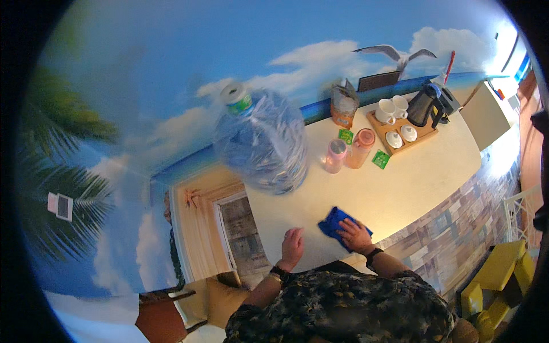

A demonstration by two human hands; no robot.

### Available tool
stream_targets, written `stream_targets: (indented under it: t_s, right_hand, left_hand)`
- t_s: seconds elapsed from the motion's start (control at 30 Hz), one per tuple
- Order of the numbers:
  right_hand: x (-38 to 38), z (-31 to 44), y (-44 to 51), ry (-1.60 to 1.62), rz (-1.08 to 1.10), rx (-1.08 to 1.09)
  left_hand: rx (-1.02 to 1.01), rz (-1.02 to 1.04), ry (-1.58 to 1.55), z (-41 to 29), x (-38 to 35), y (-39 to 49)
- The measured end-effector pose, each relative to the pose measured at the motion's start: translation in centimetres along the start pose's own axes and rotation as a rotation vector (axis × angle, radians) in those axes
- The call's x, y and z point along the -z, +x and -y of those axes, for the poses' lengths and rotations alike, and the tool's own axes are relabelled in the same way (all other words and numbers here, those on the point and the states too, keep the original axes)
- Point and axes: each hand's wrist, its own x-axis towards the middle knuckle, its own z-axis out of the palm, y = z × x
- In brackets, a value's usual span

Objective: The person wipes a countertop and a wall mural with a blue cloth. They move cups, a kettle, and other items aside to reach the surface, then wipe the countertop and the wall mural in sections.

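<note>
A blue cloth lies bunched near the close edge of a pale tabletop. Pressing down on it is my right hand, which has a dark band at the wrist. My left hand is over the left end of the tabletop, apart from the cloth. Its fingers look loosely curled, and the palm is hidden. Beyond the hands stand a pink-lidded bottle and a smaller pink bottle. Green sachets lie beside them.
At the left stands a large plastic-wrapped water bottle. A wooden tray holds white cups and small lidded white pots. Behind are a black kettle and a pouch. A yellow chair stands at lower right.
</note>
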Motion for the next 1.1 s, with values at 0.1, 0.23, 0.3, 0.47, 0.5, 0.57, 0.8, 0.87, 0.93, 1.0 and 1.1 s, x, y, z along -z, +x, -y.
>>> stream_targets:
  t_s: [0.1,0.23,0.3,0.47,0.5,0.57,0.8,0.87,0.93,1.0,1.1]
  right_hand:
    - [0.3,-4.3,0.1,-0.092,-0.141,-0.292]
    - [0.1,-8.3,1.6,-0.187,-0.402,-0.712]
    - [-0.5,-8.3,2.2,-0.188,-0.328,-0.674]
    - [-0.2,-4.3,2.3,0.065,-0.203,-0.107]
    - [0.6,-3.6,2.7,0.139,-0.217,-0.172]
    - [3.2,-2.8,4.2,0.391,-0.336,-0.367]
    - [14.5,-1.7,14.1,0.304,-0.753,-0.282]
    - [14.8,-1.4,16.4,0.202,-0.681,-0.317]
    - [13.4,-1.7,18.7,0.222,-0.485,-0.458]
    - [11.2,-2.9,19.3,0.577,-0.539,-0.635]
    - [7.1,-4.6,18.9,1.334,-0.553,-0.725]
  left_hand:
    - [-0.073,0.002,-0.018,-2.2,-0.5,7.5]
    - [-0.246,-0.009,0.029,-6.3,-1.8,19.0]
    - [-0.244,-0.093,0.069,-8.3,-2.9,23.3]
    - [-0.206,0.018,0.100,-9.6,-4.7,30.6]
    - [-0.151,0.120,0.077,-9.4,-4.8,31.3]
    - [-0.246,0.074,0.084,-8.8,-4.9,31.5]
    - [-0.248,0.289,0.060,-7.7,-3.7,26.0]
    - [-0.354,0.277,0.038,-7.6,-3.9,24.6]
    - [-0.273,0.149,-0.006,-7.6,-3.7,23.3]
    - [-0.238,0.087,-0.085,-7.7,-3.0,22.6]
    - [-0.247,0.249,0.047,-8.3,-2.0,22.5]
